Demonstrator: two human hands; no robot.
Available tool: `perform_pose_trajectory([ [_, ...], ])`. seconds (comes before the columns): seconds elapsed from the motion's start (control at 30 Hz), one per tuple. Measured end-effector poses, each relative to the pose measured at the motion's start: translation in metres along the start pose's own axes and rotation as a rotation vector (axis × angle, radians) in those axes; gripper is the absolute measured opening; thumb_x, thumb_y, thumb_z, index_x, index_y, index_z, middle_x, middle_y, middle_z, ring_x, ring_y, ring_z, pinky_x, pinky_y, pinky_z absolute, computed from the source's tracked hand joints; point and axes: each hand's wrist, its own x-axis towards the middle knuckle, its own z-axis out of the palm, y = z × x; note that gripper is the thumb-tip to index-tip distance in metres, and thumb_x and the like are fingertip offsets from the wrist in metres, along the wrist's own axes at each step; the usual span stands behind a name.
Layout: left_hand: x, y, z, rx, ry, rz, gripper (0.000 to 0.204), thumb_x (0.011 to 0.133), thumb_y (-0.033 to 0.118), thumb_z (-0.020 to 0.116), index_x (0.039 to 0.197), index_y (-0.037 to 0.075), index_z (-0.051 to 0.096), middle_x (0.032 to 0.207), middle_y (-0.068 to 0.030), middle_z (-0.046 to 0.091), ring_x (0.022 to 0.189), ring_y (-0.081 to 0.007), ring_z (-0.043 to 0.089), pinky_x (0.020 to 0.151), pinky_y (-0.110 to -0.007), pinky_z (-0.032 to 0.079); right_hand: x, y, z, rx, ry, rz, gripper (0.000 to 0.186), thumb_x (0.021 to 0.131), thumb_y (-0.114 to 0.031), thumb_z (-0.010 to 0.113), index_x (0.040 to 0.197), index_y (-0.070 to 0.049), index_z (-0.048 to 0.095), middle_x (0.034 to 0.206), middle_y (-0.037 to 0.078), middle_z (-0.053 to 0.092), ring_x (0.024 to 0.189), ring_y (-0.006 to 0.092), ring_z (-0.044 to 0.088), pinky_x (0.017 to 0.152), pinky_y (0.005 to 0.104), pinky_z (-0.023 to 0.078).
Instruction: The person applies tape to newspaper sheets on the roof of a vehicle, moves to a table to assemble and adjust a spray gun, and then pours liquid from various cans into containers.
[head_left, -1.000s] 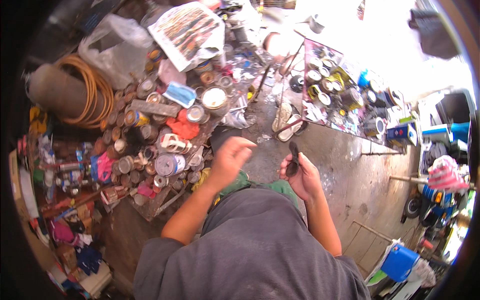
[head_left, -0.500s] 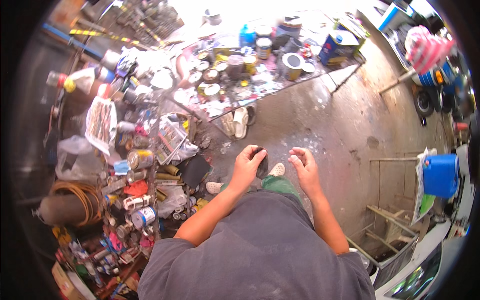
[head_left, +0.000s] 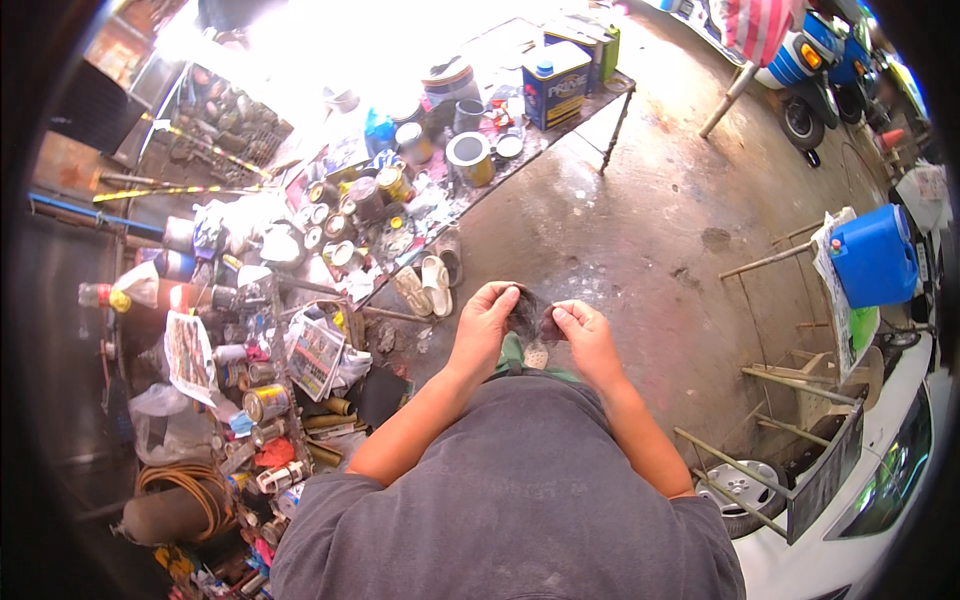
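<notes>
The left hand and the right hand are close together in front of the person's body, each closed in a pinch, thumb against fingers. Between them they hold a thin dark sheet, one end in each hand; its material is hard to tell. The sheet is in the air over the bare floor, clear of the near edge of the tabletop.

On that tabletop, a dark blue tin stands upright by the right corner. A wide can sits close to the near edge, about midway along, with a blue bottle farther in. Small cans crowd toward the left end. A pair of pale sandals lies on the floor just beside the near edge, by the left corner.

To the person's left is a heap of clutter: a folded newspaper, a clear plastic bag, and an orange hose coiled around a rusty tank. To the right, a blue jug rests on a metal stand, and below it a white car shows beside a wheel. A blue scooter is at the upper right, beside a red-and-white striped bag.
</notes>
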Motion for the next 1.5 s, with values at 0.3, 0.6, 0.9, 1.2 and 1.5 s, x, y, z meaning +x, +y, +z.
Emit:
perform_pose_trajectory([
  [0.3, 0.072, 0.004, 0.012, -0.085, -0.05, -0.061, 0.008, 0.1, 0.016, 0.06, 0.101, 0.01, 0.065, 0.094, 0.0024, 0.065, 0.085, -0.0073, 0.06, 0.077, -0.024, 0.049, 0.034, -0.036, -0.03, 0.221, 0.2, -0.12, 0.028, 0.102, -0.018, 0.054, 0.125, -0.002, 0.054, 0.116, 0.009, 0.063, 0.103, 0.0174, 0.062, 0.09, 0.0318, 0.049],
  [0.6, 0.175, 0.048, 0.02, -0.069, -0.255, -0.131, 0.015, 0.1, 0.018, 0.06, 0.105, 0.005, 0.066, 0.094, -0.0001, 0.066, 0.084, -0.0065, 0.06, 0.076, -0.022, 0.048, 0.168, -0.057, -0.014, -0.029, 0.039, -0.126, 0.021, 0.099, -0.012, 0.058, 0.116, 0.0, 0.058, 0.099, 0.006, 0.068, 0.091, 0.0142, 0.064, 0.085, 0.0284, 0.051],
  [0.9, 0.274, 0.099, -0.011, 0.066, -0.055, -0.056, 0.021, 0.103, 0.027, 0.055, 0.109, 0.007, 0.061, 0.089, 0.0019, 0.059, 0.081, -0.007, 0.056, 0.073, -0.024, 0.047, 0.275, -0.105, 0.003, 0.201, 0.155, -0.105, 0.013, 0.1, -0.016, 0.059, 0.102, -0.003, 0.057, 0.094, 0.006, 0.067, 0.081, 0.0118, 0.064, 0.078, 0.0276, 0.053],
  [1.2, 0.299, 0.117, -0.005, -0.158, -0.132, -0.127, 0.011, 0.096, 0.019, 0.066, 0.097, 0.011, 0.059, 0.09, 0.0037, 0.06, 0.077, -0.0067, 0.059, 0.074, -0.023, 0.05, 0.337, -0.121, 0.024, 0.278, 0.01, 0.004, 0.014, 0.101, -0.019, 0.058, 0.099, -0.005, 0.057, 0.093, 0.006, 0.066, 0.082, 0.014, 0.064, 0.078, 0.0297, 0.053],
  [1.5, 0.326, 0.163, -0.018, -0.295, -0.052, 0.176, 0.01, 0.096, 0.009, 0.063, 0.101, 0.012, 0.056, 0.098, 0.0023, 0.063, 0.091, -0.0084, 0.062, 0.082, -0.029, 0.054, 0.396, -0.154, 0.041, 0.254, -0.229, 0.06, 0.011, 0.099, -0.015, 0.062, 0.1, -0.005, 0.058, 0.093, 0.008, 0.068, 0.08, 0.0129, 0.064, 0.073, 0.027, 0.052],
])
